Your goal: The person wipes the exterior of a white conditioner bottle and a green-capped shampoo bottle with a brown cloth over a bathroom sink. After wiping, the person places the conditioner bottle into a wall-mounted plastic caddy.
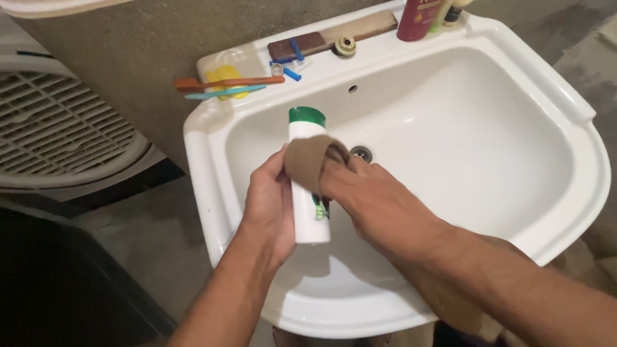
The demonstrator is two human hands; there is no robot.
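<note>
"What do you see?"

"A white sink (559, 96) by a rough wall. Toothbrushes (227, 84) lie on its back left corner."

"And the hands?"

"My left hand (269, 209) grips a white bottle (310, 214) over the bowl. My right hand (371, 199) presses a brown cloth (308, 160) on it."

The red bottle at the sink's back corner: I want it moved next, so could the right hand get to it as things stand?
Probably yes, once freed. The right hand presses a brown cloth on the white bottle that the left hand holds. Nothing stands between it and the red bottle across the sink.
</note>
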